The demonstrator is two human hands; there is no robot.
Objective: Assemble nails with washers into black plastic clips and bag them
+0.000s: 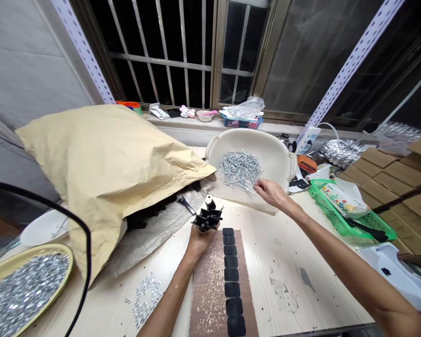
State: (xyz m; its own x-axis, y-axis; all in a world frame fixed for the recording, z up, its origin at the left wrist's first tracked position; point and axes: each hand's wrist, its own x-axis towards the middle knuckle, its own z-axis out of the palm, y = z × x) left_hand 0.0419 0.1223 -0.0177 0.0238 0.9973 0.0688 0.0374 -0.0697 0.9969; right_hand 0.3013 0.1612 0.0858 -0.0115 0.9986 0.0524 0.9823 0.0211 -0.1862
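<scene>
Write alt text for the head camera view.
Seen from the head camera, a left hand holds a black spiky moulded plastic piece above a brown cardboard strip lined with black rectangular pads. A right hand reaches a pile of silver nails in a white plastic tray.

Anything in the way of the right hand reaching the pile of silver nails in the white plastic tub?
Nothing visible does. The right hand is right at the near edge of the pile of silver nails lying in the white plastic tub, with no object between them.
</scene>
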